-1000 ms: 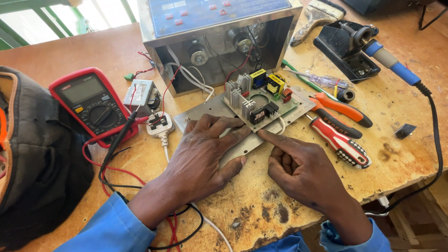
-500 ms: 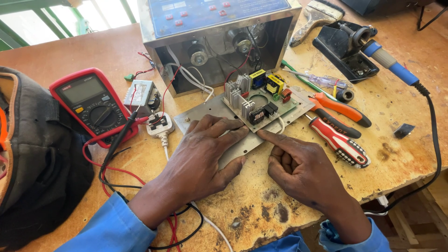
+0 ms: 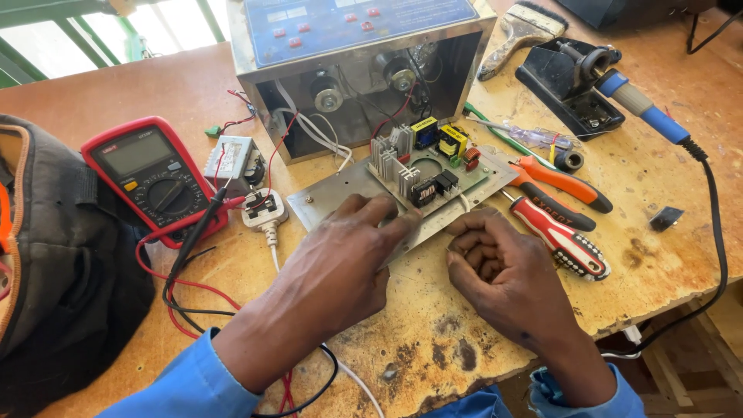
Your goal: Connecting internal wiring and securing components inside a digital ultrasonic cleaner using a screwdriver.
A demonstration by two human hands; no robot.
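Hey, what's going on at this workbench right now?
A person is working on electronics at a worn wooden bench. Their left hand rests flat on a metal plate that carries a green circuit board, while the right hand sits curled at the plate's near edge. Behind stands an opened metal device with its wiring exposed. A red multimeter lies to the left; screwdrivers and a soldering iron lie to the right.

Bare wood lay open in front of the metal plate (image 3: 340, 197), between the two hands. To the right, the red screwdriver (image 3: 559, 232) and orange pliers (image 3: 565, 179) crowded the plate's edge; the opened metal case (image 3: 364, 70) blocked the far side, and the multimeter (image 3: 151, 174) with its leads (image 3: 186, 255) hemmed the left.
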